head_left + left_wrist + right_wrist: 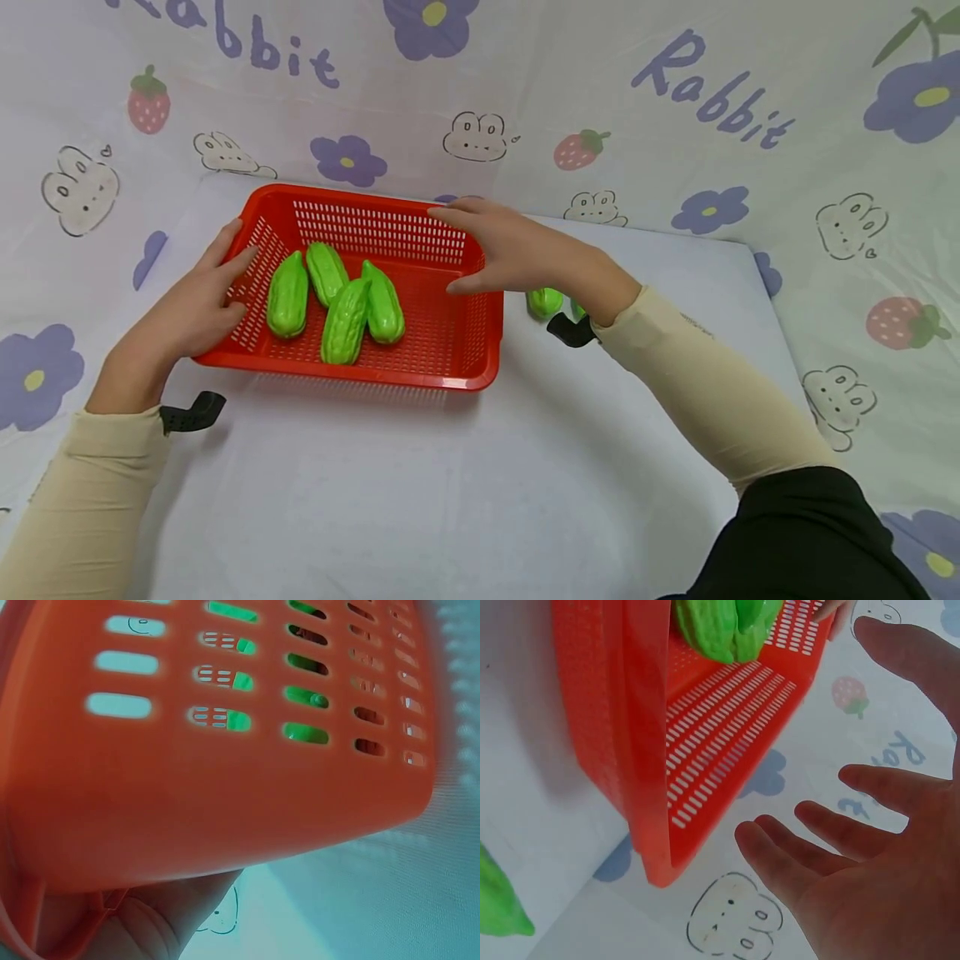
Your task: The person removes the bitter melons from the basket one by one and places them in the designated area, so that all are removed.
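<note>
A red plastic basket [420, 377] with slotted walls holds several bumpy green bitter melons [287, 296]. At its left end, my left hand [191, 304] grips the rim; the left wrist view shows part of this hand [169, 911] by the basket's handle, the rest hidden behind the wall. My right hand [517, 246] is over the basket's right end, fingers spread and holding nothing. In the right wrist view, that hand [885, 847] appears apart from the rim. Another bitter melon [543, 302] lies right of the basket, partly covered by my right wrist.
The basket is over a white-covered table [420, 500], its front side casting a shadow. Behind it hangs a patterned cloth [525, 83] with rabbits, flowers and strawberries. A bit more green shows beside the black wrist camera [572, 331] on my right arm.
</note>
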{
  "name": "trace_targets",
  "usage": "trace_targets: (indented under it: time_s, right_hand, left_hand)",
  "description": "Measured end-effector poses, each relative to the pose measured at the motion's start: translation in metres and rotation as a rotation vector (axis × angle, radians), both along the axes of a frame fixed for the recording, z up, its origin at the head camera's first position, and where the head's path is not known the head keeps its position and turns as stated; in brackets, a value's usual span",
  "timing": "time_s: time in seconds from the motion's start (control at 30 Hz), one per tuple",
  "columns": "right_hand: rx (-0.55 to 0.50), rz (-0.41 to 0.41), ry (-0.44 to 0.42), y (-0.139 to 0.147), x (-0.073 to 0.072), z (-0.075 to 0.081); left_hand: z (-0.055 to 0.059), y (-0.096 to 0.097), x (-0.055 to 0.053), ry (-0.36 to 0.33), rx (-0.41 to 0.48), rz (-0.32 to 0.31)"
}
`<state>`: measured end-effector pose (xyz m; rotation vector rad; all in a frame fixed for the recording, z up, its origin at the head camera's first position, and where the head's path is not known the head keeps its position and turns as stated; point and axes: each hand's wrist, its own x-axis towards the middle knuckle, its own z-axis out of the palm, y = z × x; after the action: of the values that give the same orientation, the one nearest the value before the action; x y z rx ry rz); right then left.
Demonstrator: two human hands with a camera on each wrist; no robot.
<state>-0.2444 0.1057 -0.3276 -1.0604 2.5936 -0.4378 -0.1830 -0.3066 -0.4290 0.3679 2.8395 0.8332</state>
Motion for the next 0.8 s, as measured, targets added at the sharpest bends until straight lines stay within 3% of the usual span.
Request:
trace_targets:
  time_s: [0.8]
  right_hand:
    - [0.053,0.059,-0.062,-0.042,0.003,-0.019]
  left_hand:
    - [-0.002,0.002,0.006,0.01,0.017,0.0]
